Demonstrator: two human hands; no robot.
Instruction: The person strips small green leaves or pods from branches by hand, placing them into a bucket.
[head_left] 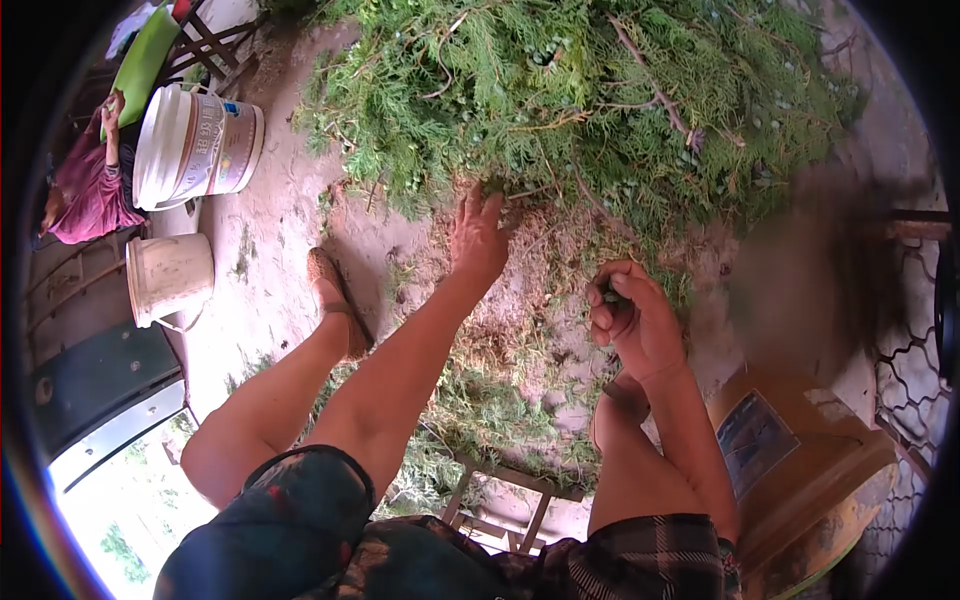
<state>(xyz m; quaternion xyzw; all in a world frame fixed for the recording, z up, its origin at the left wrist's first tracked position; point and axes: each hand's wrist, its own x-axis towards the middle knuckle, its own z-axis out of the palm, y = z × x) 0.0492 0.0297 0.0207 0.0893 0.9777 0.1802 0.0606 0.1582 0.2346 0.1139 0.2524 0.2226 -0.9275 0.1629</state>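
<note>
A large heap of green cypress branches (560, 90), dotted with small blue-green cones, lies on the ground in front of me. My left hand (478, 238) reaches to the near edge of this heap. Its fingers are stretched forward, with the tips among the lowest sprigs. Farther right, my right hand (640, 315) is raised above the ground, palm turned up and fingers curled in. Something small and dark green shows between those fingers, too hidden to name.
Left stand a white lidded bucket (200, 145) and a smaller pale bucket (172, 275). Another person (95, 190) is at the far left. Loose clippings (500, 400) cover the ground between my feet. A brown box (790, 460) and a blurred dark shape (810, 280) are on the right.
</note>
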